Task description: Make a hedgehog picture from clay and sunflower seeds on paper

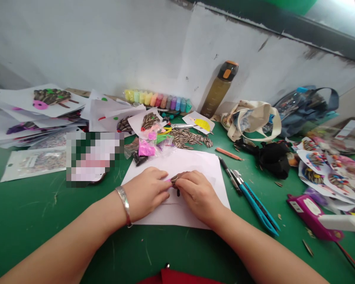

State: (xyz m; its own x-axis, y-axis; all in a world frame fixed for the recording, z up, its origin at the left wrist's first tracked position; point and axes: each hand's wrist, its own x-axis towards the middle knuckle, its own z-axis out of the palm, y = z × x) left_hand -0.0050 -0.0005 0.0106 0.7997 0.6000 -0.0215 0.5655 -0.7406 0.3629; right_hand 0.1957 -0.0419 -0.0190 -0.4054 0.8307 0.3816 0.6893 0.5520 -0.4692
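Note:
White paper sheets (162,213) lie in front of me on the green table. On them is a small figure of striped sunflower seeds (174,180), with a pink tip on its left and a dark bit below; my fingers cover most of it. My left hand (149,193), wearing a silver bangle (124,203), rests flat with its fingers apart, the fingertips by the pink tip. My right hand (199,193) is closed, its fingertips pinched together over the seeds. Whatever they hold is hidden. Behind the paper lies a heap of loose sunflower seeds (187,138).
Right of the paper lie a black pen (229,173), blue tweezers (258,209), an orange stick (229,154) and a magenta device (313,217). Seed pictures are stacked left (51,98) and right (316,161). A bottle (219,88) stands by the wall. Clay packets (156,100) lie behind.

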